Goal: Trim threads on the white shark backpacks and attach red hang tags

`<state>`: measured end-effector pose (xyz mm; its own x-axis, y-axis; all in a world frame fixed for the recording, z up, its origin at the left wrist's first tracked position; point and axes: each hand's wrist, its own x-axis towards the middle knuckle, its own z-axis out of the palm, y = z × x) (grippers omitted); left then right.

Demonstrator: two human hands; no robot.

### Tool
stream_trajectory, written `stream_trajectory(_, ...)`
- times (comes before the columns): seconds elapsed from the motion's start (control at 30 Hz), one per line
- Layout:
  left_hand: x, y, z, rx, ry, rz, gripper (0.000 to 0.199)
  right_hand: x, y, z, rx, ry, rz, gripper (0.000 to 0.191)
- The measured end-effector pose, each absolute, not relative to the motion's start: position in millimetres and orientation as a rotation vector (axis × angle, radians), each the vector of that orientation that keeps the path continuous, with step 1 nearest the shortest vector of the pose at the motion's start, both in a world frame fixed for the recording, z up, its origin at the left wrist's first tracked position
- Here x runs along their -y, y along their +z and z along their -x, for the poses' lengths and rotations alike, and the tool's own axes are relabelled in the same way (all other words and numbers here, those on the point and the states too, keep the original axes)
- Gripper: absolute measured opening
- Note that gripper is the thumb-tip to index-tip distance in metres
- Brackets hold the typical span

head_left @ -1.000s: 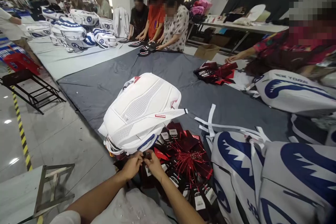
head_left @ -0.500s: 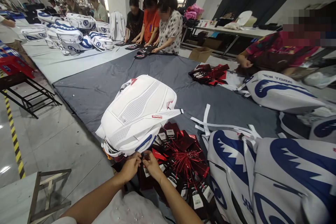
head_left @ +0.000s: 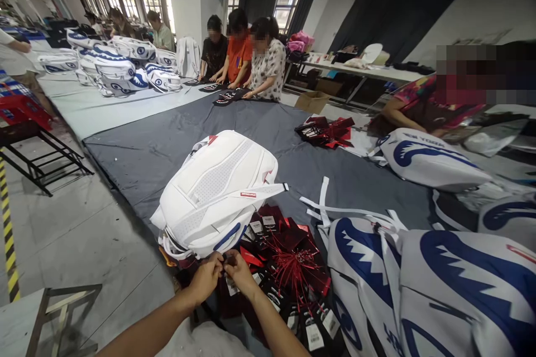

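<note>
A white backpack [head_left: 221,189] lies strap side up on the dark grey table cover [head_left: 138,145]. Just below its near edge, my left hand [head_left: 208,274] is closed, fingertips pinched together. My right hand [head_left: 239,270] is pinched close beside it, almost touching. Something small and dark sits between the fingertips, too small to make out. Right of my hands, a fanned pile of black and red tags [head_left: 297,259] with red strings and white labels spreads over the table, partly under the backpack.
White backpacks with blue shark-mouth prints [head_left: 362,268] crowd the right side. Another tag bundle [head_left: 324,132] lies farther back. A person [head_left: 439,100] works at the right; three people [head_left: 238,61] stand across the table. More backpacks [head_left: 119,64] are piled back left, with a stool [head_left: 37,148] nearer.
The camera view has tilted slightly, so the scene sits a little lower. My hands stay pinched together below the backpack. The person at the right has a lowered arm.
</note>
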<state>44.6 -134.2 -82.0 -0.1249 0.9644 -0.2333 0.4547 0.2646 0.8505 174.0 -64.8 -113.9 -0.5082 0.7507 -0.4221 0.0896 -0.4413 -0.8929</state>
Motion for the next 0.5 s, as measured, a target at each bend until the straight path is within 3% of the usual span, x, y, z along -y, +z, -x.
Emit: stream_trajectory(0.5, 141.9, -91.0, -45.3, -1.682, 0.826, -1.313, 0.027, 67.1, -121.6, -171.6, 1.224, 1.996, 1.296, 0.039)
